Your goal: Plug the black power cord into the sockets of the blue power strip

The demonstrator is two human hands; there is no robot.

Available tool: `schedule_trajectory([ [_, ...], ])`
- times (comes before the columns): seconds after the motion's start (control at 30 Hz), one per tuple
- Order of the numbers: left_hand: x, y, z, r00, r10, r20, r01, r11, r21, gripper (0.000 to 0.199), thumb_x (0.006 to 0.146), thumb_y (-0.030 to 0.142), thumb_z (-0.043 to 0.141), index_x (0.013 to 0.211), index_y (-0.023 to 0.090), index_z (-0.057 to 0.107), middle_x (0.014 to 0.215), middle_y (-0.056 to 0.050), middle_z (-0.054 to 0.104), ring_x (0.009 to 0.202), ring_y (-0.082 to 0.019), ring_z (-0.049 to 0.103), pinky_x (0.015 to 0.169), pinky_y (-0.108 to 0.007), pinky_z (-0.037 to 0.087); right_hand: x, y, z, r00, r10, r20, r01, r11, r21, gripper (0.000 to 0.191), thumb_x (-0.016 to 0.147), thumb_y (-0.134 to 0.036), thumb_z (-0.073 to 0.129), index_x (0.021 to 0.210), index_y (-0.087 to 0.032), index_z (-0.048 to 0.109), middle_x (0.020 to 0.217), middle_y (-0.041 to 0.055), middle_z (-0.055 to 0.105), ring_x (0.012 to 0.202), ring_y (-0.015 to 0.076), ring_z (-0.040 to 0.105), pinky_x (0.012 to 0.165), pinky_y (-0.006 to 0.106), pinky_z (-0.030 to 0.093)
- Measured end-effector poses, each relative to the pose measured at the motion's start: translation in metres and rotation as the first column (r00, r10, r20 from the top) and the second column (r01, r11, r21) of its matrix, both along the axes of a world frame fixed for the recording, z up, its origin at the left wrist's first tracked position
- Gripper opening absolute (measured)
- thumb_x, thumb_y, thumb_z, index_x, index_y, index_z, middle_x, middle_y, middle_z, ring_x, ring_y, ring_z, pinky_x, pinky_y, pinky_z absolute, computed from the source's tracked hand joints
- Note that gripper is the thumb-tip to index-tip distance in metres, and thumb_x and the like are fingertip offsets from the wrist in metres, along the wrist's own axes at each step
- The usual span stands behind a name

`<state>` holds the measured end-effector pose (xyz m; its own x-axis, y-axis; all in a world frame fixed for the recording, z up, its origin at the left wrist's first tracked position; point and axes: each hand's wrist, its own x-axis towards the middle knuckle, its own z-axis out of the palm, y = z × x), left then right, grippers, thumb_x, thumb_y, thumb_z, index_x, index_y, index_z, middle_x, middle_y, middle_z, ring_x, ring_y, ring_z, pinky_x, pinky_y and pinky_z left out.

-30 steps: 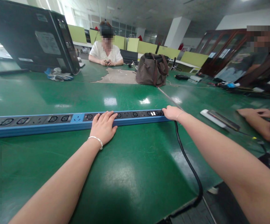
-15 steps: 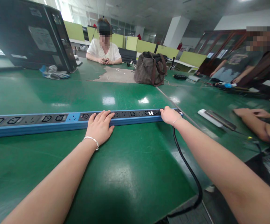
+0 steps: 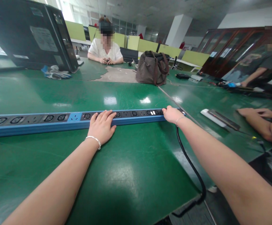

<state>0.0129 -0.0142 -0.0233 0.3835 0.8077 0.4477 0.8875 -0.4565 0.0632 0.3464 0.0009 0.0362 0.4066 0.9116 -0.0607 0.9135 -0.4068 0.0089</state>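
A long blue power strip [image 3: 44,126] with a row of black sockets and one blue socket lies across the green table. My left hand [image 3: 102,126] rests flat on the strip's middle, fingers spread, covering some sockets. Near the strip's right end, my right hand [image 3: 172,115] is closed around a black plug [image 3: 163,110], mostly hidden by the fingers, at the last sockets. From beneath that hand a thick black cable [image 3: 188,153] curves down over the table's near edge.
Beyond the strip are a black computer case [image 3: 32,37], grey-blue gloves [image 3: 56,72] and a brown bag [image 3: 152,68]. A white and dark bar [image 3: 220,118] lies to the right, near another person's arms [image 3: 258,122]. One person sits opposite; another stands at far right.
The view has shifted slightly. Both my hands keep their places on the strip and plug. The standing person at far right has moved further right.
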Motion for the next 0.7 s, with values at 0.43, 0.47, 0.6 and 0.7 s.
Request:
schedule_trajectory([
  [0.43, 0.0006, -0.0006, 0.0025, 1.000, 0.009, -0.008, -0.009, 1.000, -0.018, 0.049, 0.086, 0.035, 0.046, 0.134, 0.023, 0.046, 0.142, -0.005, 0.048, 0.132, -0.025, 0.040, 0.112, -0.045, 0.020, -0.0014, 0.0021, 0.0017, 0.999, -0.034, -0.003, 0.035, 0.999, 0.010, 0.047, 0.096, -0.041, 0.026, 0.117, -0.007, 0.049, 0.115, 0.0269, 0.061, 0.112, 0.0314, 0.059, 0.096, 0.044, 0.041],
  [0.47, 0.0007, -0.0008, 0.0027, 1.000, 0.009, -0.010, -0.009, 1.000, -0.020, 0.049, 0.086, 0.035, 0.046, 0.134, 0.023, 0.046, 0.142, -0.006, 0.048, 0.131, -0.025, 0.040, 0.112, -0.045, 0.020, -0.0013, 0.0018, 0.0010, 0.999, -0.046, -0.008, 0.046, 0.999, 0.016, 0.047, 0.096, -0.042, 0.026, 0.118, -0.007, 0.048, 0.115, 0.0267, 0.061, 0.112, 0.0315, 0.059, 0.096, 0.045, 0.041],
  [0.6, 0.0007, -0.0013, 0.0028, 1.000, 0.009, -0.013, -0.009, 1.000, -0.024, 0.050, 0.085, 0.035, 0.045, 0.134, 0.022, 0.046, 0.142, -0.006, 0.047, 0.131, -0.025, 0.040, 0.111, -0.046, 0.020, -0.0013, 0.0031, 0.0021, 1.000, -0.022, -0.019, 0.022, 1.000, -0.020, 0.047, 0.096, -0.041, 0.027, 0.117, -0.005, 0.050, 0.116, 0.0267, 0.061, 0.113, 0.0314, 0.058, 0.096, 0.042, 0.041],
  [0.7, 0.0004, -0.0009, 0.0020, 1.000, 0.008, -0.005, -0.008, 1.000, -0.020, 0.050, 0.085, 0.035, 0.045, 0.134, 0.023, 0.046, 0.143, -0.006, 0.047, 0.131, -0.025, 0.040, 0.111, -0.046, 0.020, -0.0031, 0.0024, 0.0027, 0.999, -0.022, -0.024, 0.022, 1.000, -0.010, 0.046, 0.095, -0.039, 0.027, 0.115, -0.005, 0.051, 0.117, 0.0275, 0.060, 0.113, 0.0319, 0.058, 0.095, 0.042, 0.041],
])
